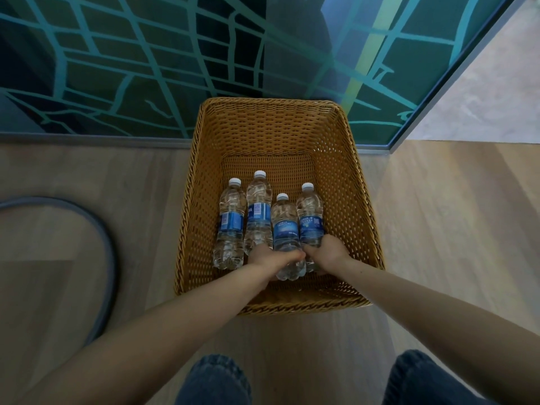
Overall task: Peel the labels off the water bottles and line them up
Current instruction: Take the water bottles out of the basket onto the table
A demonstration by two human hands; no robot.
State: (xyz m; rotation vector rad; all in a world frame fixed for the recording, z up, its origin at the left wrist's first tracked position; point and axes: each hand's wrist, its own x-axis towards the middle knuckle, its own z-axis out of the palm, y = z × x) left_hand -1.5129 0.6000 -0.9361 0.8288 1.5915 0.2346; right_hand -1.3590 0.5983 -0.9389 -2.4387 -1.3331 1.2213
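Task is only at the start, I judge: 0 of 4 labels peeled, nothing lined up yet. All lie in the wicker basket (274,102). From left: 1st bottle (230,226) and 2nd bottle (258,211), blue labels on. Left hand (270,258) grips 3rd bottle (285,226) low. 4th bottle (310,217), also labelled, has right hand (327,254) curled round its base.
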